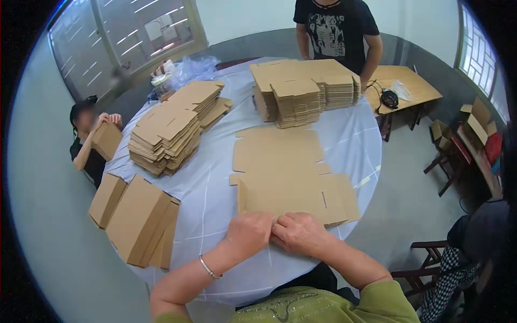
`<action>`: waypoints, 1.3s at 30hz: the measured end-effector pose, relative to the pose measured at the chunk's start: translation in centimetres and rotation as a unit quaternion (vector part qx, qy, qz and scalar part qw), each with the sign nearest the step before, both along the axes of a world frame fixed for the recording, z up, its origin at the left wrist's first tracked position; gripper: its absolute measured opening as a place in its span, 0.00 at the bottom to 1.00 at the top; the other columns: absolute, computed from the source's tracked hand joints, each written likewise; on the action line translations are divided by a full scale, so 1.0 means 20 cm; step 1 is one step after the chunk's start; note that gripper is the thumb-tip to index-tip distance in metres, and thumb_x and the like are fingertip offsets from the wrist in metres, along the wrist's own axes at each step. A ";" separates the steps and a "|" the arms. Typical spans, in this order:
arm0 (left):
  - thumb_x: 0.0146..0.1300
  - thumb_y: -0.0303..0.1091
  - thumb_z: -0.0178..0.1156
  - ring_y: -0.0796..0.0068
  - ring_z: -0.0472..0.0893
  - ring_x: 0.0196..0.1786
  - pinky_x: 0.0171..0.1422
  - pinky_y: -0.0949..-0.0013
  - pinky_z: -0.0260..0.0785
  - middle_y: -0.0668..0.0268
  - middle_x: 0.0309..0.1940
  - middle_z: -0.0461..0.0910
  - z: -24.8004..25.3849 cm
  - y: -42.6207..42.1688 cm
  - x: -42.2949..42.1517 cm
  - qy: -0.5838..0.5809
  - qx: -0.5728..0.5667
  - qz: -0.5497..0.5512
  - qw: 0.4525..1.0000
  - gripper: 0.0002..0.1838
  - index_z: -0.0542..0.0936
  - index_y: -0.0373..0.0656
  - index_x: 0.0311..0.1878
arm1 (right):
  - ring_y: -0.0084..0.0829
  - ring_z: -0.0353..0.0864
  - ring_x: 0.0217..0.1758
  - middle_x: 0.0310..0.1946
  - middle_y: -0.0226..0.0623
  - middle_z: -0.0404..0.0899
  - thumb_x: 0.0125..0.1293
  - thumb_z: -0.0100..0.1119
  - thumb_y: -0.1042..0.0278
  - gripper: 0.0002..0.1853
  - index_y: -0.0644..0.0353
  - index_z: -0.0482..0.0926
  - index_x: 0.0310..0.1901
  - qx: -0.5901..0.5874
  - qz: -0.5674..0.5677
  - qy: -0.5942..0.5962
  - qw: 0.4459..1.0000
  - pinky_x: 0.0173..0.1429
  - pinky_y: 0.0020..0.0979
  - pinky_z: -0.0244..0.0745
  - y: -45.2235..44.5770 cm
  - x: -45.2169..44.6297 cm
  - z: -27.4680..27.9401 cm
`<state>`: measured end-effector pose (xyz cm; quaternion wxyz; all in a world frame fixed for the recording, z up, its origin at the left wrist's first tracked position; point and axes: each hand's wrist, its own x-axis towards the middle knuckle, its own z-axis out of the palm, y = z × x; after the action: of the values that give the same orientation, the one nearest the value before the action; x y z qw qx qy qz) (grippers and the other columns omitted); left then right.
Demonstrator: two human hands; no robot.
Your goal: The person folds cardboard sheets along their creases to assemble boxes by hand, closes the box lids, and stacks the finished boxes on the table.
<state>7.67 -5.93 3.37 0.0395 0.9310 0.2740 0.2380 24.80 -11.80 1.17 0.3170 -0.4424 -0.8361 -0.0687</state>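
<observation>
A partly folded cardboard sheet (285, 185) lies on the white-covered round table (215, 161) in front of me, its left side flap raised. My left hand (250, 232), with a bracelet at the wrist, has its fingers curled on the sheet's near edge. Close beside it, almost touching, my right hand (296, 231) grips the same edge with bent fingers. The hands cover the middle of that edge. Past the sheet's far end stands a tall stack of flat cardboard (301, 86).
Another cardboard stack (172, 126) is at the left, with folded boxes (137, 215) nearer me. A co-worker (86, 134) at the left holds a box. A person (336, 32) stands across the table. Another person (474, 242) is at the right. A wooden table (409, 81) stands behind.
</observation>
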 end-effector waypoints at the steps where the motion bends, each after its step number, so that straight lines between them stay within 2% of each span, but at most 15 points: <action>1: 0.60 0.30 0.61 0.54 0.78 0.24 0.29 0.56 0.71 0.59 0.20 0.77 -0.01 0.00 0.00 -0.015 0.012 -0.010 1.000 0.05 0.77 0.42 0.30 | 0.33 0.79 0.26 0.23 0.32 0.74 0.55 0.67 0.61 0.11 0.56 0.75 0.25 -0.001 0.002 0.004 1.000 0.31 0.34 0.76 0.00 0.01 0.00; 5: 0.62 0.30 0.60 0.57 0.78 0.23 0.27 0.58 0.70 0.59 0.20 0.77 -0.04 0.01 -0.01 -0.041 0.046 -0.013 0.998 0.05 0.77 0.43 0.30 | 0.35 0.79 0.27 0.23 0.33 0.75 0.55 0.67 0.62 0.10 0.56 0.77 0.27 -0.027 -0.010 -0.009 1.000 0.32 0.35 0.76 -0.04 0.06 0.03; 9: 0.62 0.31 0.60 0.57 0.78 0.23 0.26 0.59 0.70 0.60 0.20 0.77 -0.04 0.01 -0.02 -0.047 0.022 -0.010 0.999 0.05 0.77 0.43 0.31 | 0.40 0.79 0.29 0.24 0.36 0.75 0.55 0.67 0.66 0.07 0.55 0.79 0.31 -0.099 -0.039 0.024 0.994 0.34 0.39 0.76 -0.14 0.22 0.13; 11: 0.63 0.36 0.60 0.63 0.78 0.21 0.23 0.62 0.70 0.63 0.18 0.76 -0.06 0.02 -0.03 -0.017 0.066 -0.030 0.997 0.11 0.72 0.47 0.27 | 0.40 0.81 0.31 0.27 0.37 0.79 0.55 0.69 0.65 0.07 0.57 0.81 0.31 -0.162 -0.069 0.080 0.981 0.36 0.38 0.76 -0.19 0.33 0.15; 14: 0.62 0.39 0.63 0.64 0.77 0.19 0.22 0.63 0.69 0.64 0.17 0.74 -0.03 0.01 -0.03 -0.031 0.036 -0.044 0.998 0.13 0.72 0.47 0.27 | 0.39 0.82 0.31 0.30 0.38 0.83 0.55 0.70 0.66 0.08 0.59 0.83 0.32 -0.184 -0.106 0.154 0.965 0.36 0.35 0.77 -0.25 0.44 0.14; 15: 0.62 0.39 0.63 0.64 0.77 0.19 0.22 0.63 0.69 0.64 0.17 0.74 -0.03 0.00 -0.03 -0.030 0.024 -0.047 0.998 0.13 0.72 0.47 0.27 | 0.33 0.82 0.30 0.30 0.36 0.83 0.56 0.70 0.70 0.06 0.61 0.84 0.33 -0.184 -0.099 0.189 0.960 0.35 0.31 0.76 -0.26 0.47 0.12; 16: 0.61 0.40 0.64 0.65 0.77 0.19 0.22 0.63 0.69 0.65 0.17 0.74 -0.03 0.01 -0.03 -0.034 0.033 -0.072 0.996 0.13 0.72 0.47 0.27 | 0.33 0.82 0.30 0.30 0.36 0.83 0.56 0.70 0.70 0.06 0.61 0.84 0.33 -0.191 -0.102 0.189 0.958 0.35 0.31 0.76 -0.28 0.48 0.10; 18: 0.60 0.40 0.65 0.65 0.77 0.20 0.22 0.64 0.70 0.65 0.18 0.74 -0.03 0.01 -0.02 -0.041 0.043 -0.097 0.994 0.14 0.72 0.47 0.27 | 0.26 0.81 0.30 0.29 0.33 0.83 0.57 0.70 0.72 0.06 0.62 0.84 0.35 -0.231 -0.129 0.290 0.920 0.35 0.27 0.75 -0.29 0.50 0.08; 21: 0.58 0.40 0.66 0.67 0.77 0.21 0.23 0.64 0.70 0.66 0.18 0.73 -0.03 0.01 -0.02 -0.013 0.048 -0.123 0.991 0.14 0.72 0.47 0.26 | 0.22 0.80 0.31 0.29 0.31 0.83 0.58 0.70 0.74 0.06 0.63 0.84 0.36 -0.264 -0.127 0.306 0.906 0.36 0.24 0.74 -0.30 0.51 0.07; 24: 0.57 0.41 0.67 0.67 0.78 0.22 0.23 0.64 0.69 0.67 0.18 0.73 -0.03 0.01 -0.02 0.021 0.049 -0.117 0.992 0.14 0.72 0.47 0.26 | 0.24 0.81 0.35 0.31 0.32 0.84 0.57 0.70 0.74 0.07 0.64 0.84 0.37 -0.288 -0.093 0.326 0.895 0.39 0.25 0.75 -0.30 0.57 0.04; 28: 0.57 0.40 0.68 0.65 0.76 0.22 0.23 0.62 0.67 0.66 0.18 0.71 -0.05 0.02 -0.02 0.004 0.035 -0.121 0.992 0.15 0.72 0.46 0.24 | 0.26 0.80 0.36 0.34 0.33 0.82 0.56 0.71 0.74 0.08 0.62 0.84 0.37 -0.275 -0.051 0.301 0.912 0.40 0.24 0.74 -0.25 0.58 0.07; 30: 0.57 0.40 0.68 0.65 0.76 0.21 0.23 0.62 0.67 0.66 0.18 0.71 -0.05 0.02 -0.02 0.001 0.038 -0.121 0.992 0.15 0.72 0.46 0.24 | 0.28 0.79 0.37 0.34 0.33 0.81 0.55 0.71 0.73 0.07 0.60 0.84 0.36 -0.148 -0.070 0.220 0.962 0.41 0.26 0.73 -0.22 0.58 0.07; 31: 0.57 0.40 0.68 0.65 0.76 0.22 0.23 0.62 0.68 0.66 0.18 0.71 -0.05 0.02 -0.02 0.002 0.039 -0.121 0.992 0.15 0.72 0.46 0.24 | 0.28 0.79 0.37 0.34 0.33 0.81 0.55 0.71 0.73 0.07 0.60 0.84 0.36 -0.148 -0.069 0.219 0.962 0.41 0.26 0.73 -0.22 0.58 0.09; 33: 0.57 0.40 0.68 0.65 0.76 0.22 0.23 0.62 0.68 0.66 0.18 0.71 -0.06 0.03 -0.03 0.003 0.041 -0.119 0.992 0.15 0.72 0.46 0.24 | 0.29 0.79 0.35 0.31 0.34 0.79 0.53 0.72 0.74 0.10 0.59 0.85 0.38 -0.225 -0.157 0.189 0.943 0.39 0.29 0.75 -0.25 0.59 0.11; 39: 0.58 0.42 0.67 0.65 0.77 0.21 0.22 0.62 0.68 0.66 0.17 0.71 -0.06 0.03 -0.03 0.007 0.043 -0.126 0.991 0.16 0.72 0.47 0.23 | 0.31 0.78 0.33 0.31 0.35 0.78 0.53 0.72 0.74 0.06 0.61 0.85 0.33 -0.194 -0.154 0.161 0.955 0.37 0.30 0.74 -0.30 0.55 0.12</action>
<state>7.13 -5.30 2.14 0.0270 0.9605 0.1441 0.2366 35.75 -17.74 3.63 0.3412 -0.6242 -0.6927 0.1186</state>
